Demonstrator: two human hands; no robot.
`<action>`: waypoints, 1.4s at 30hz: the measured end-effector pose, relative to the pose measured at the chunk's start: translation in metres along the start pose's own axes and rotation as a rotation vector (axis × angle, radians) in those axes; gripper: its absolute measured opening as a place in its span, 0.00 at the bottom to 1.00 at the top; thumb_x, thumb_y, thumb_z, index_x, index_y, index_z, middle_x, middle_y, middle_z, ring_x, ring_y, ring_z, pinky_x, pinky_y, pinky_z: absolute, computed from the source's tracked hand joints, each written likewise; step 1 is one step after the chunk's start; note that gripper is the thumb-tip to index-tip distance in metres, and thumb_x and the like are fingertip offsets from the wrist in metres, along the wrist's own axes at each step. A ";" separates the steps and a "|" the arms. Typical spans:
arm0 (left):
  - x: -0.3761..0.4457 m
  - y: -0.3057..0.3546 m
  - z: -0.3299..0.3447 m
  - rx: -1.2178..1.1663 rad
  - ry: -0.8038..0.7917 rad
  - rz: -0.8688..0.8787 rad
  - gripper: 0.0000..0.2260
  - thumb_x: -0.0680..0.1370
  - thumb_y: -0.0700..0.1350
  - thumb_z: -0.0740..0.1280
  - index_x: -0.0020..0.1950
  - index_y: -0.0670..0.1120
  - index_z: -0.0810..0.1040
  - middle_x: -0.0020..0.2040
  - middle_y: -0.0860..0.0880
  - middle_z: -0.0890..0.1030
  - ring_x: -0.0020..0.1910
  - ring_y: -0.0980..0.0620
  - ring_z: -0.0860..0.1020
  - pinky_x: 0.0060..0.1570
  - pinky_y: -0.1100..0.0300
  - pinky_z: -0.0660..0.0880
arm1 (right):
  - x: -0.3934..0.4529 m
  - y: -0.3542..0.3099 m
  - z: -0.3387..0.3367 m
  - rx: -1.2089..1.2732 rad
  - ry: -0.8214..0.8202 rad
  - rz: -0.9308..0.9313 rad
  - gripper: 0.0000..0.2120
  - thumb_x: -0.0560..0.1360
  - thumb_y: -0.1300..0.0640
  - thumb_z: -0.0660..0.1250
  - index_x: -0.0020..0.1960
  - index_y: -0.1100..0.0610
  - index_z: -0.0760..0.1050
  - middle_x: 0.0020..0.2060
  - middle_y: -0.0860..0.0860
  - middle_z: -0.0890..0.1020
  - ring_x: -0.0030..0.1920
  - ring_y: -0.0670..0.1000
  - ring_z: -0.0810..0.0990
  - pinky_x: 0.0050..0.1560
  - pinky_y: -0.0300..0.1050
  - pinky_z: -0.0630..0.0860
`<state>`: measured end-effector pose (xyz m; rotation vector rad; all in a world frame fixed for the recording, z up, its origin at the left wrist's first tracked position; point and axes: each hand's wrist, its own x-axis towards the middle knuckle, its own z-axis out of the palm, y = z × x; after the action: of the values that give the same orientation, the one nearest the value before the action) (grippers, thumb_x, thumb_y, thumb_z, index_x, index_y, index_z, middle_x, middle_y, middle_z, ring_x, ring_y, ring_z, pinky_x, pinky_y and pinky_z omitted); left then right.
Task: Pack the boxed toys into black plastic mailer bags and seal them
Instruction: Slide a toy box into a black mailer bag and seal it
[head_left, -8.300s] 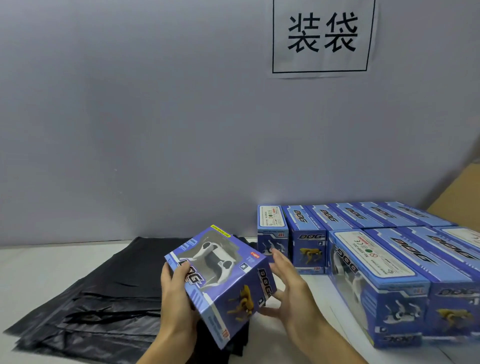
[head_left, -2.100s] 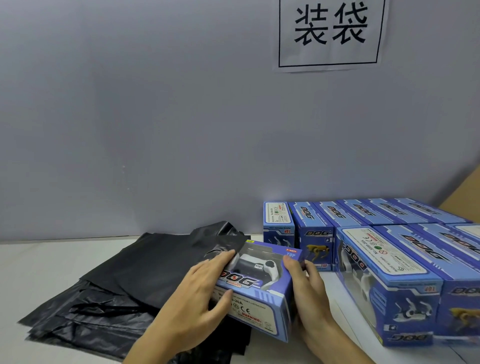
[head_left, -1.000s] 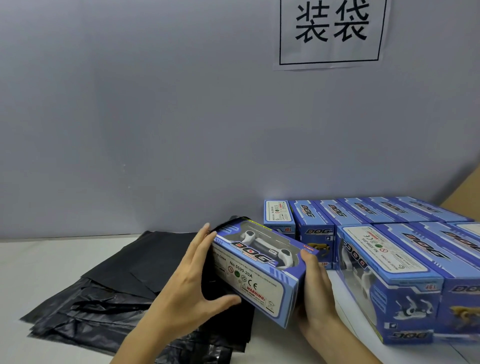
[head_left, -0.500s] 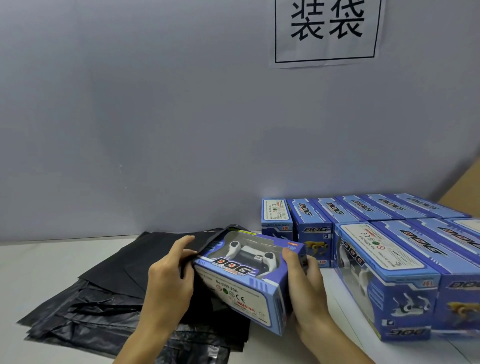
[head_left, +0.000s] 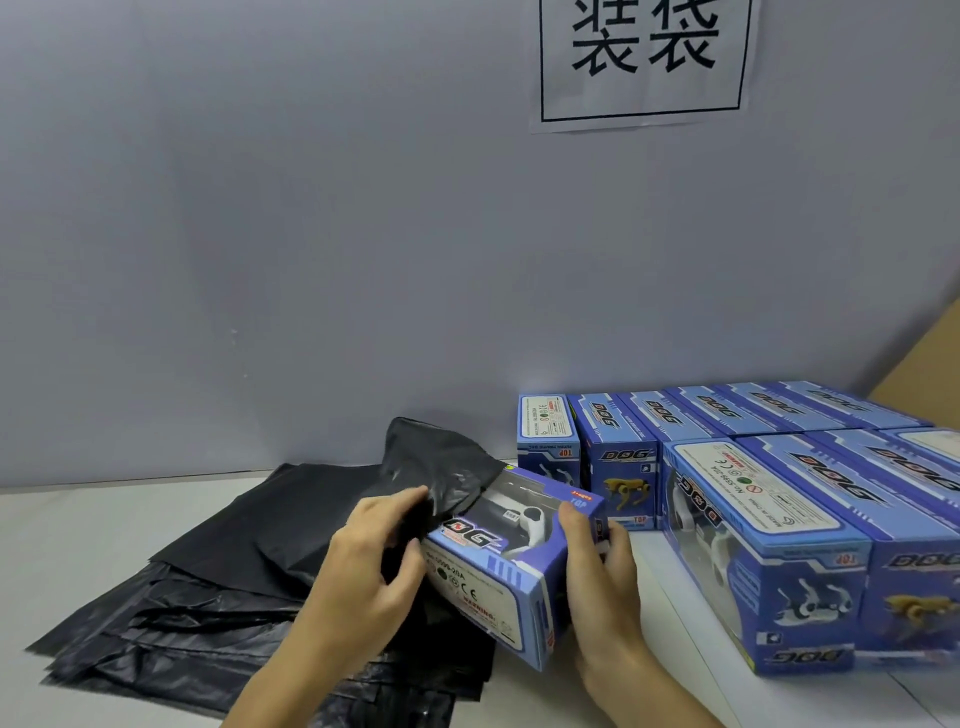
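Black plastic, thin and creased: a mailer bag (head_left: 441, 475) pinched at its mouth edge by the left hand (head_left: 376, 551), fingers and thumb curled on the film. Bag mouth is drawn over the far left end of the toy box (head_left: 511, 566); the rest of the box still sticks out toward the right hand. Bag's closed end rises in a loose peak just beyond the left hand.

Right hand (head_left: 597, 561) grips the box's near right end, thumb on the window face, fingers wrapped behind. Box is blue, tilted, window face up, white toy visible inside; "DOG" lettering partly covered by film.

Hands sit close, apart, with the box between them, each clamped on its own item.

Under and left of the left hand: stack of flat black bags (head_left: 208, 613), edges fanned, lying on the pale tabletop (head_left: 78, 545).

Right of the right hand, near it: rows of blue toy boxes (head_left: 779, 530), packed side by side, touching one another.

Beyond both hands: grey wall (head_left: 311, 234); a white paper sign (head_left: 644, 57) with two black characters above the boxes. Brown cardboard (head_left: 924, 369) at far right edge.
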<state>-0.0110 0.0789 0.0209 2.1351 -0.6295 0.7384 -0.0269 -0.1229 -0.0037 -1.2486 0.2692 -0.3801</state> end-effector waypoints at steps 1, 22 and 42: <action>0.000 -0.001 -0.001 0.078 -0.034 0.023 0.19 0.77 0.40 0.68 0.68 0.52 0.76 0.61 0.63 0.76 0.65 0.62 0.72 0.62 0.69 0.68 | 0.000 0.000 0.000 -0.020 -0.012 -0.016 0.12 0.75 0.43 0.67 0.49 0.51 0.73 0.46 0.56 0.82 0.46 0.56 0.84 0.48 0.57 0.81; 0.002 -0.004 -0.018 0.301 -0.506 0.085 0.59 0.62 0.63 0.78 0.75 0.71 0.34 0.73 0.77 0.36 0.73 0.72 0.33 0.74 0.58 0.45 | 0.017 -0.012 -0.014 0.041 -0.045 0.155 0.22 0.76 0.43 0.65 0.59 0.59 0.75 0.43 0.59 0.87 0.42 0.62 0.86 0.49 0.61 0.81; -0.004 0.003 0.013 0.655 -0.182 0.416 0.49 0.56 0.57 0.83 0.72 0.48 0.67 0.69 0.49 0.76 0.71 0.47 0.70 0.70 0.50 0.67 | 0.014 -0.010 -0.006 0.052 -0.134 0.298 0.26 0.76 0.39 0.64 0.64 0.58 0.76 0.51 0.60 0.85 0.52 0.63 0.84 0.60 0.65 0.78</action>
<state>-0.0116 0.0677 0.0132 2.7263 -1.0616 1.0948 -0.0177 -0.1368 0.0037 -1.1561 0.3234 -0.0466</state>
